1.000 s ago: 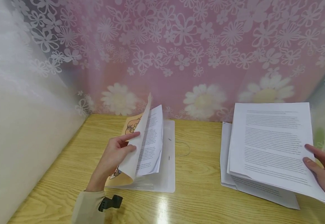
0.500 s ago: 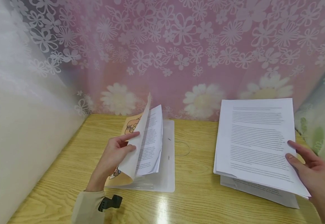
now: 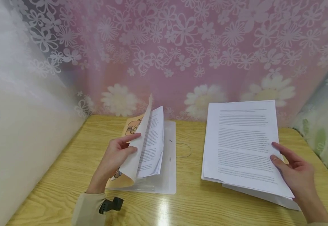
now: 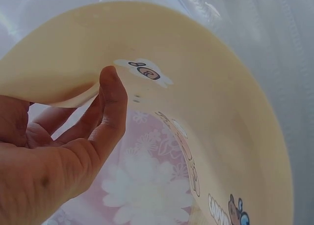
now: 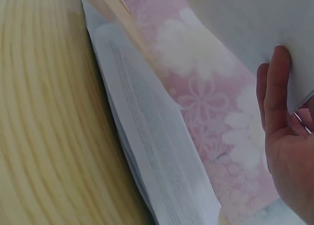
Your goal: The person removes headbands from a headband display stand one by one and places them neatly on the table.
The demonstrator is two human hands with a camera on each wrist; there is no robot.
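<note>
Sheets of printed paper (image 3: 237, 141) hang over the right half of the table (image 3: 193, 201), tilted, their top reaching past its far edge as seen from the head. The right grip (image 3: 296, 168) has them by their right side, toward the lower corner: thumb and index finger lie on the printed face, slightly apart, and the right wrist view shows two more fingers flat against the back, so the bundle is pinched between. A lower stack (image 5: 142, 122) lies on the table beneath, mostly hidden from the head.

Nearer the table's far left corner lies a folder (image 3: 166, 183), with printed pages (image 3: 151, 144) inside and a thin wire loop (image 3: 191, 150) just beside it on the right. Its cartoon cover (image 3: 144, 125) stands bent up, held by the left grip (image 3: 115, 157), index finger and thumb close together on the pale face.

The left forearm, in a beige sleeve (image 3: 88, 208) with a black strap (image 3: 111, 205), slants from the near side toward the far edge, its hand angled rightward. The right forearm comes from the near right, its hand turned inward and leftward.
</note>
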